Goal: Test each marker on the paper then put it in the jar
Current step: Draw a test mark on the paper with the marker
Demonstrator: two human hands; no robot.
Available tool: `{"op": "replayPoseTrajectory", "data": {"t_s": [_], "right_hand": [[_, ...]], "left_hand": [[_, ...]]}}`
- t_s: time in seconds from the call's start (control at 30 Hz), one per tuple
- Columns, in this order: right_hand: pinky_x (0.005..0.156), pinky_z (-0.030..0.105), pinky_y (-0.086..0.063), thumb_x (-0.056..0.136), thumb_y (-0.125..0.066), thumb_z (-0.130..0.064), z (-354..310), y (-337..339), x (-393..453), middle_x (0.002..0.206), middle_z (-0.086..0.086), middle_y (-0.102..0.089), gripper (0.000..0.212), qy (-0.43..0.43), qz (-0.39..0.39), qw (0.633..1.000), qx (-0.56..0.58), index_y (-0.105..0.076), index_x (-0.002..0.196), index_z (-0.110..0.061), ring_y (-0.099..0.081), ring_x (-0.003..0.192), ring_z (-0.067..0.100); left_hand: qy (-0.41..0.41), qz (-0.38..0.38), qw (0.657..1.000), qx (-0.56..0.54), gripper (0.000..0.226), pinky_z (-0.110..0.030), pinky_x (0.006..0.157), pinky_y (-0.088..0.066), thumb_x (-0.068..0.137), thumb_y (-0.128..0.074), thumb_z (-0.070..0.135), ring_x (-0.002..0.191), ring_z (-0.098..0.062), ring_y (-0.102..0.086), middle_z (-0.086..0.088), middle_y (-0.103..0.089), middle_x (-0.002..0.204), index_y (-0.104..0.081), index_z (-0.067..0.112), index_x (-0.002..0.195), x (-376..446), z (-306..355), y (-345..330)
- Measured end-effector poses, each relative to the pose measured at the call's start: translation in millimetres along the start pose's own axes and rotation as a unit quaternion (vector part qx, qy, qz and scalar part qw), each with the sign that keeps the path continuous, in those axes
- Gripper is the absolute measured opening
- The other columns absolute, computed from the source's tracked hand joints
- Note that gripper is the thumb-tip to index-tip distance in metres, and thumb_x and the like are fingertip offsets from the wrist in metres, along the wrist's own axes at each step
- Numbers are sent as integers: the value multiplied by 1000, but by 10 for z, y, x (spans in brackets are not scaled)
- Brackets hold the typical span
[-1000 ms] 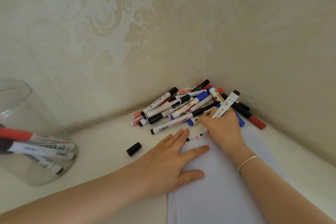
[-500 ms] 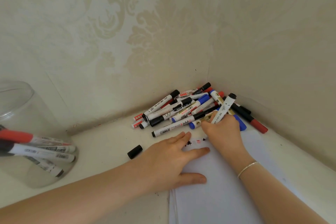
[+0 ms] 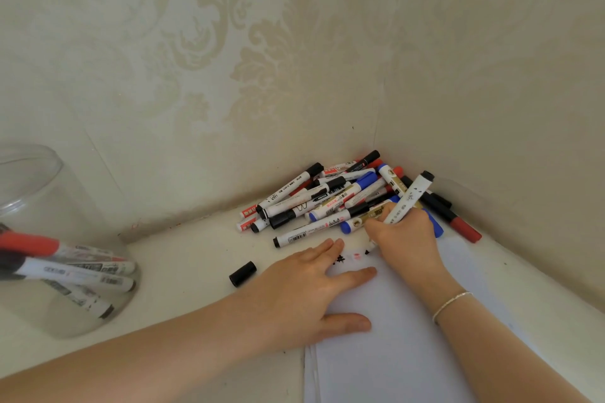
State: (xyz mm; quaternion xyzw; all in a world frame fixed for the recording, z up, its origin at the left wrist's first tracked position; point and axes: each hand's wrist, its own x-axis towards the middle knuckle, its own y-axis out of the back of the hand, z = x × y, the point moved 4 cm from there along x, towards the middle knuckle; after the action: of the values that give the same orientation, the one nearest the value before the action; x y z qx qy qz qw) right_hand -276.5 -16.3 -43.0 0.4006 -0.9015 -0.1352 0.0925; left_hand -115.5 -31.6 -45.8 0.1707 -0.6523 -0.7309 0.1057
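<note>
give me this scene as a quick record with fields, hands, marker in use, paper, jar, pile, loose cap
left hand: flat, fingers straight, pressing the paper down
right hand: grips a white marker, tip down at the paper
paper: white sheets, black and red test marks near the top edge
jar: clear, at the left, holding several markers
pile: black, red and blue markers heaped in the wall corner
loose cap: black, lying on the surface left of the left hand
</note>
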Motion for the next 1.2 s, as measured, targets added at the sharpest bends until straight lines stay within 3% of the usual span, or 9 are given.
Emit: {"op": "replayPoseTrajectory", "data": {"t_s": [0.1,0.27,0.77,0.87,0.93,1.0,1.07,1.13,1.2], "right_hand": [[50,25,-44,79,-65,-1,-10,-6,-8,56,6,-51,31,0,-3,1000,-1,-46,57,-10,-49,51,17],[41,15,-35,80,-66,-1,-1,-49,-3,54,2,-46,36,9,-7,1000,-20,-42,56,-13,-43,45,10],[42,16,-33,82,-65,-5,67,-63,27,65,6,-47,25,-9,-8,998,-54,-44,69,-9,-44,48,11],[48,20,-42,82,-64,-3,70,5,20,68,9,-52,25,-27,6,999,40,-45,68,-9,-49,55,13],[44,18,-41,84,-64,-4,72,98,14,64,9,-52,25,-48,33,988,142,-47,68,-10,-45,48,10],[39,16,-37,85,-66,-8,77,150,20,61,9,-51,26,-52,41,979,193,-48,67,-11,-39,41,8],[38,16,-35,86,-68,-13,70,154,31,58,7,-48,26,-44,36,977,204,-49,67,-11,-35,39,8],[38,17,-35,85,-69,-18,54,136,39,50,2,-47,26,-31,30,979,198,-51,68,-10,-35,37,8],[38,17,-38,84,-70,-18,17,118,44,47,1,-48,24,-12,25,983,180,-53,71,-7,-39,35,7]], "left_hand": [[-1,2,1000,-5,67,-24,115,-3,88,-31,71,148,-14,6,-6,6,161,-4,52,146,-3,3,-3],[-2,-3,1000,-10,67,-24,115,-3,88,-30,71,147,-14,8,-5,7,161,-3,53,146,1,-1,1],[-7,-9,1000,-19,66,-26,115,-3,88,-32,70,147,-13,9,-3,8,161,-3,53,146,-3,3,17],[-12,-8,1000,-26,67,-23,113,-2,88,-33,70,147,-12,9,-2,10,161,-3,53,146,-8,8,39],[-8,-11,1000,-15,67,-24,115,-3,87,-35,70,147,-13,5,-1,7,161,-7,52,146,-37,-31,78],[-8,20,999,25,62,-27,115,-20,88,-35,68,145,-18,-17,-5,-14,159,-27,44,145,-103,-95,152],[-14,104,990,91,47,-29,90,-50,87,-37,57,114,-22,-56,-5,-54,129,-58,32,121,-193,-154,293],[16,182,974,138,35,-27,61,-51,79,-49,51,77,-18,-61,1,-58,92,-64,22,92,-326,-280,388],[80,198,962,168,38,-28,54,-46,71,-57,54,66,-18,-57,2,-53,80,-61,18,84,-459,-420,441]]}}
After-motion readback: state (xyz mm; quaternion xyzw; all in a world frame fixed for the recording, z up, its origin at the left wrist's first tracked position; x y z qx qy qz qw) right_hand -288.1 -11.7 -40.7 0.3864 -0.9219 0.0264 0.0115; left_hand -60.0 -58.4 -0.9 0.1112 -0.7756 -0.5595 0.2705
